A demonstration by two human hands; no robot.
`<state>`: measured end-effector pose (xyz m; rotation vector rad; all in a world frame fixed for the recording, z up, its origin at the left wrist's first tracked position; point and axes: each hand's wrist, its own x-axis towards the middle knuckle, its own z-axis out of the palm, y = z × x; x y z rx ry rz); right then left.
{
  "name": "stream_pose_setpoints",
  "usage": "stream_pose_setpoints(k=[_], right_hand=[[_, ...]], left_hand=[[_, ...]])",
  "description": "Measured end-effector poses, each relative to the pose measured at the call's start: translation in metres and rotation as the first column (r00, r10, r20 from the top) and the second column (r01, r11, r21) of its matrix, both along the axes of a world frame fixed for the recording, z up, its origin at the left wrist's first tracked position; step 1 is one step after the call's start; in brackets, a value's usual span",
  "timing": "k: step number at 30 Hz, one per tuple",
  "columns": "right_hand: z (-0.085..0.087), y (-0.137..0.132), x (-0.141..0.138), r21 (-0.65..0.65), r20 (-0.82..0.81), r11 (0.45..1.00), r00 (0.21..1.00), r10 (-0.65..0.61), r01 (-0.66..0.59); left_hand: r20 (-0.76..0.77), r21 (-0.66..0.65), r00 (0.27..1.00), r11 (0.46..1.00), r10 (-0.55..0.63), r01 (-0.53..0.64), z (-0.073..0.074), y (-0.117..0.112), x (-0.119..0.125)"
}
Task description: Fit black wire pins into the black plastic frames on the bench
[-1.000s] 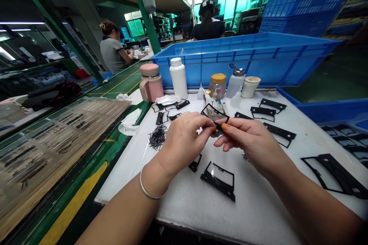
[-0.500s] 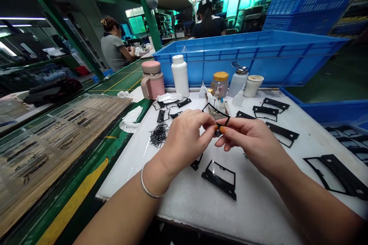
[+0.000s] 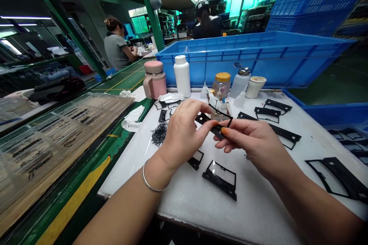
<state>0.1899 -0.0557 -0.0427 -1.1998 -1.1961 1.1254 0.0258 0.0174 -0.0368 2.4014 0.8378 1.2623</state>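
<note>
Between both hands, above the white work board (image 3: pixel 258 206), is a black plastic frame (image 3: pixel 211 125) with a wide bar and a thin-edged window. My left hand (image 3: pixel 185 132) pinches its bar, thumb on the near face. My right hand (image 3: pixel 248 136) grips the other end, thumb pressed on the bar and fingers beneath. Below them a similar frame (image 3: pixel 220 180) lies flat, and another frame (image 3: pixel 197 159) is partly hidden by my left hand. A pile of short black strips (image 3: pixel 159 134) sits left of my left hand. More frames (image 3: pixel 339 176) lie at the right.
Along the back stand a pink mug (image 3: pixel 155 80), a white bottle (image 3: pixel 181 76), a yellow-lidded jar (image 3: pixel 222 83) and a pump bottle (image 3: pixel 240 81). Behind them is a large blue crate (image 3: pixel 258 61). A compartment tray (image 3: pixel 63 130) lies left. Two people sit farther back.
The held frame has turned so that its wide bar now faces me, where it was mostly hidden before. Both hands remain on it, and the view has shifted slightly.
</note>
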Motion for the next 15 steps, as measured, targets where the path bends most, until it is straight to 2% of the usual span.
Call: stream_pose_setpoints(k=[3, 5, 7, 10, 12, 13, 15], right_hand=[[0.0012, 0.0006, 0.0007, -0.031, -0.046, 0.999, 0.999, 0.006, -0.007], [0.0022, 0.0003, 0.0014, -0.039, -0.070, 0.999, 0.997, 0.019, -0.022], [0.0029, -0.0007, 0.0020, -0.037, -0.086, 0.999, 0.996, 0.036, -0.039], [0.0031, -0.0022, 0.0025, -0.027, -0.105, 0.998, 0.993, 0.055, -0.058], [0.0031, -0.0026, 0.0026, -0.018, -0.115, 0.997, 0.991, 0.073, -0.076], [0.0032, -0.0026, 0.0026, -0.017, -0.121, 0.996, 0.989, 0.085, -0.088], [0.0036, -0.0022, 0.0028, -0.028, -0.134, 0.993, 0.985, 0.110, -0.114]], left_hand=[[0.155, -0.174, 0.988, 0.985, 0.026, 0.002, -0.0012, 0.0038, 0.0003], [0.230, -0.303, 0.973, 0.952, 0.019, 0.053, -0.0020, 0.0056, 0.0012], [0.300, -0.415, 0.953, 0.896, -0.028, 0.157, -0.0029, 0.0064, 0.0025], [0.406, -0.554, 0.900, 0.741, -0.158, 0.380, -0.0038, 0.0060, 0.0039], [0.442, -0.602, 0.874, 0.655, -0.202, 0.456, -0.0034, 0.0055, 0.0038], [0.443, -0.613, 0.873, 0.642, -0.202, 0.460, -0.0028, 0.0053, 0.0035], [0.430, -0.619, 0.884, 0.652, -0.184, 0.437, -0.0016, 0.0054, 0.0024]])
